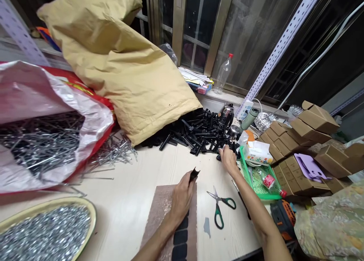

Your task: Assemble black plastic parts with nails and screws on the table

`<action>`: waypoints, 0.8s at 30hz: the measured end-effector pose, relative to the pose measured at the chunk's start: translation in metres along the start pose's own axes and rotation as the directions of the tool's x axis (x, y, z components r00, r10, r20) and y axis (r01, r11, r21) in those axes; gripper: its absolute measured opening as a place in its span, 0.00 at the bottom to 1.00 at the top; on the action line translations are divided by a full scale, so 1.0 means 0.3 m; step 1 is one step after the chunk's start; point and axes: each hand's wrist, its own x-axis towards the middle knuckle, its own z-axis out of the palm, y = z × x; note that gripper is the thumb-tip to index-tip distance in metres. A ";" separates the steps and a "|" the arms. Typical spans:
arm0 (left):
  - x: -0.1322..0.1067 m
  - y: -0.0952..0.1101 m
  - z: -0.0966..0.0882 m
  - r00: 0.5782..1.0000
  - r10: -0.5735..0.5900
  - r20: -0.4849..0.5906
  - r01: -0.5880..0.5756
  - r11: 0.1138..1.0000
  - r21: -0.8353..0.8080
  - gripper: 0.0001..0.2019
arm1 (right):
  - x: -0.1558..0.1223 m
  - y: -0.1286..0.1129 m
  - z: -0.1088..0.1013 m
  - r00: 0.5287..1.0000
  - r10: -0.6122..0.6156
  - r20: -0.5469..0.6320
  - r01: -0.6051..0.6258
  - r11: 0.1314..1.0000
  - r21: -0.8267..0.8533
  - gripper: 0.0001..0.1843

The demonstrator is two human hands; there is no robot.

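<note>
My left hand (182,196) is closed around a black plastic part (194,173), whose notched end sticks out past the fingers. It is above a brown sheet (156,215) carrying a row of black rounded squares (180,237), partly hidden by the hand and forearm. My right hand (228,159) reaches to the right edge of a pile of black plastic parts (196,134). Its fingers are curled there, and what they grip among the parts is hidden. Green-handled scissors (218,206) lie spread on the table between my forearms, near a grey scrap (207,227).
At left are an oval tray (92,211) of small shiny metal pieces and a red-white sack (105,120) of metal rods. A big tan paper bag (136,75) leans over the pile. On the right stand a green basket (271,196), cardboard boxes (292,173) and an orange-black tool (283,219).
</note>
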 end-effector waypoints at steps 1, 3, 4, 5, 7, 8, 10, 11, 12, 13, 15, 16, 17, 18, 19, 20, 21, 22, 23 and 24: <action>0.005 0.008 -0.006 0.997 -0.082 -0.004 0.081 0.995 -0.062 0.12 | 0.031 -0.011 0.011 0.999 0.023 -0.025 -0.024 1.000 -0.009 0.13; 0.014 0.024 -0.015 0.972 -0.236 0.003 0.232 0.955 -0.182 0.16 | 0.075 -0.030 0.031 0.996 0.068 -0.062 -0.069 0.998 -0.010 0.17; 0.019 0.033 -0.018 0.953 -0.303 0.022 0.299 0.922 -0.245 0.18 | 0.088 -0.036 0.035 0.994 0.084 -0.076 -0.085 0.996 -0.002 0.18; 0.023 0.040 -0.021 0.930 -0.362 0.064 0.363 0.878 -0.310 0.21 | 0.095 -0.039 0.035 0.991 0.096 -0.088 -0.096 0.995 0.009 0.19; 0.029 0.054 -0.025 0.871 -0.444 0.209 0.489 0.752 -0.442 0.25 | 0.085 -0.037 0.024 0.989 0.087 -0.122 -0.082 0.995 0.051 0.20; 0.031 0.059 -0.025 0.836 -0.463 0.294 0.548 0.672 -0.498 0.26 | 0.065 -0.034 0.018 0.986 0.060 -0.152 -0.042 0.992 0.119 0.20; 0.036 0.066 -0.020 0.775 -0.464 0.429 0.630 0.510 -0.586 0.26 | -0.009 -0.031 0.022 0.975 -0.003 -0.224 0.069 0.955 0.288 0.19; 0.039 0.067 -0.016 0.756 -0.455 0.472 0.650 0.433 -0.624 0.24 | -0.060 -0.032 0.033 0.966 -0.035 -0.256 0.134 0.916 0.379 0.17; 0.043 0.066 -0.010 0.745 -0.444 0.498 0.657 0.359 -0.662 0.22 | -0.116 -0.034 0.050 0.962 -0.068 -0.263 0.180 0.884 0.431 0.15; 0.048 0.063 -0.004 0.739 -0.434 0.515 0.655 0.287 -0.699 0.21 | -0.172 -0.038 0.070 0.961 -0.100 -0.256 0.211 0.866 0.454 0.12; 0.058 0.052 0.005 0.750 -0.430 0.503 0.614 0.168 -0.771 0.19 | -0.256 -0.048 0.104 0.930 -0.313 -0.192 0.368 0.786 0.496 0.09; 0.063 0.045 0.007 0.765 -0.437 0.474 0.577 0.136 -0.806 0.19 | -0.274 -0.052 0.111 0.908 -0.403 -0.114 0.406 0.778 0.479 0.07; 0.068 0.039 0.006 0.781 -0.453 0.431 0.533 0.123 -0.837 0.20 | -0.271 -0.057 0.110 0.889 -0.456 -0.035 0.421 0.786 0.453 0.07; 0.071 0.035 0.003 0.793 -0.470 0.388 0.495 0.126 -0.860 0.21 | -0.247 -0.062 0.102 0.885 -0.465 0.027 0.413 0.810 0.416 0.09; 0.073 0.033 -0.002 0.801 -0.484 0.352 0.467 0.137 -0.874 0.22 | -0.205 -0.067 0.089 0.911 -0.408 0.066 0.361 0.863 0.352 0.12; 0.073 0.034 -0.008 0.806 -0.493 0.326 0.451 0.155 -0.879 0.23 | -0.151 -0.075 0.074 0.942 -0.331 0.053 0.301 0.905 0.302 0.17; 0.071 0.037 -0.014 0.807 -0.497 0.319 0.451 0.170 -0.876 0.24 | -0.088 -0.085 0.061 0.972 -0.236 0.014 0.227 0.945 0.235 0.18; 0.069 0.043 -0.020 0.804 -0.499 0.324 0.464 0.184 -0.867 0.25 | -0.025 -0.098 0.053 0.998 -0.065 -0.021 0.067 0.994 0.087 0.16; 0.065 0.049 -0.025 0.800 -0.498 0.334 0.480 0.199 -0.854 0.26 | 0.035 -0.113 0.051 0.999 0.001 -0.046 0.001 0.999 0.039 0.16; 0.062 0.056 -0.028 0.798 -0.498 0.340 0.493 0.214 -0.843 0.27 | 0.087 -0.129 0.056 0.996 0.063 -0.070 -0.064 0.998 -0.007 0.16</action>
